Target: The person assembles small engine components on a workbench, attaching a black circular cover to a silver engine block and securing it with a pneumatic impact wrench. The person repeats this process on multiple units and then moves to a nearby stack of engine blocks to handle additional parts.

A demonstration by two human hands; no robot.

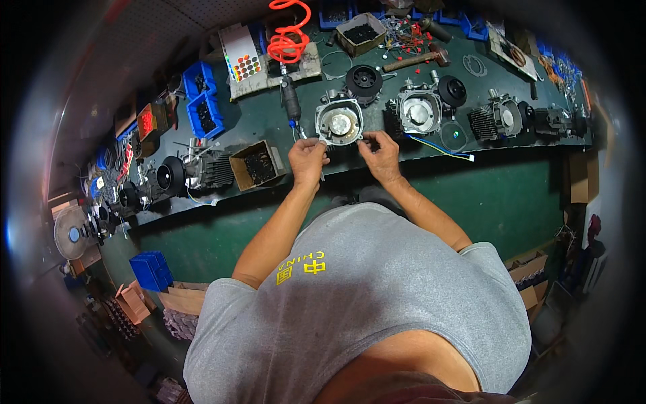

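Note:
A round metal housing stands on the bench in front of me, its bowl-shaped inside facing up. A black fan wheel sits just beyond it. My left hand is closed at the housing's near left corner, fingers bent together. At the near right corner, my right hand pinches thumb and fingers close to the rim. Whatever either hand holds is too small or hidden to make out. A dark air screwdriver on a coiled orange hose reaches down near my left hand.
Similar housing units stand in a row on the green bench. Left of me are a cardboard box of dark small parts and blue bins. A hammer and a parts tin lie at the back.

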